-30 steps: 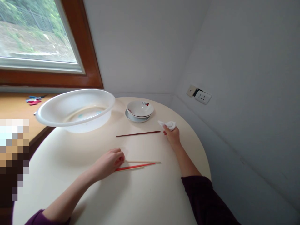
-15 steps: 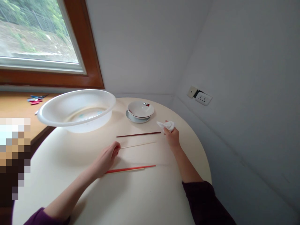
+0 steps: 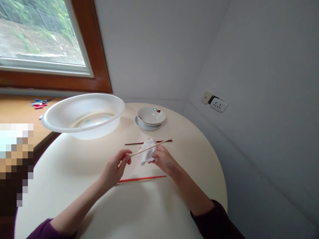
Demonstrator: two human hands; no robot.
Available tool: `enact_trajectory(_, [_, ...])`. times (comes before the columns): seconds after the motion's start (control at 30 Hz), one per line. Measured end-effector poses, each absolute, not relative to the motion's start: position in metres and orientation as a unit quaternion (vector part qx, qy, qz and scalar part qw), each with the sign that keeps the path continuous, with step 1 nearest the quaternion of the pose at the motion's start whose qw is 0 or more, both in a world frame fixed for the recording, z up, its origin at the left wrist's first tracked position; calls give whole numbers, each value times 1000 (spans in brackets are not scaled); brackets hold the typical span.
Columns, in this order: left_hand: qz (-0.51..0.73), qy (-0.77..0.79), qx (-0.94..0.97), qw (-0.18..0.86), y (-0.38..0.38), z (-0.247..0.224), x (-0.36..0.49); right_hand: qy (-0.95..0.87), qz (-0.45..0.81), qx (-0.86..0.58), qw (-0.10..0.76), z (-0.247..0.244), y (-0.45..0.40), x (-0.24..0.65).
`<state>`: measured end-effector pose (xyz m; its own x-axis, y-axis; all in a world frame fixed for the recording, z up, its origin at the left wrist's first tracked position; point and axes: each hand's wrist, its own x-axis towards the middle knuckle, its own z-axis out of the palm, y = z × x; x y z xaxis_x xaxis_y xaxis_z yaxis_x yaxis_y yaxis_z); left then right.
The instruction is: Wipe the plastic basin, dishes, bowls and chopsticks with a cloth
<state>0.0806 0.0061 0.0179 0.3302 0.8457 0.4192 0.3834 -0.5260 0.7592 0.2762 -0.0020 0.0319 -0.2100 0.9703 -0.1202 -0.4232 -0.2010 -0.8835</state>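
My left hand [image 3: 119, 164] pinches one end of a pale wooden chopstick [image 3: 163, 142], which slants up to the right above the table. A white cloth [image 3: 148, 156] is gripped in my right hand [image 3: 164, 159], and the chopstick crosses in front of it. Behind the cloth lies a dark brown chopstick [image 3: 133, 144], partly covered by it. Nearer to me, a red chopstick [image 3: 139, 179] and a pale chopstick [image 3: 147, 180] rest side by side on the table, their left ends close to my left wrist.
A large translucent plastic basin [image 3: 99, 132] stands at the back left of the round cream table [image 3: 149, 212]. White bowls [image 3: 151, 116] sit on a plate [image 3: 147, 126] near the wall. A wooden desk [image 3: 15, 106] with scissors [image 3: 40, 103] adjoins at left.
My left hand has lifted the pale chopstick off the table. My right hand has moved left with the cloth, bringing it to the chopstick.
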Motion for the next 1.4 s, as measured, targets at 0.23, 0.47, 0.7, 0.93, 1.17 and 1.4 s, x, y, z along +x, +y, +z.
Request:
enact_trajectory(0.23, [345,378,817,267,5,14,85,-349,723,-278,527,23,-14,253])
enact_trajectory(0.47, [341,388,820,247,5,22,79,-293,617,-329,652,27,-1,262])
enact_trajectory(0.7, [375,413,762,328,8,25,74,-240,543,-371,714,31,12,301])
enact_trajectory(0.93, [517,405,600,456,11,39,70,-410,456,-468,636,19,9,301])
enact_trajectory(1.17, [553,403,504,528,12,37,75,-575,463,-455,498,15,-12,262])
enact_trajectory(1.4, [577,378,571,446,9,37,75,-589,448,-461,491,15,-16,254])
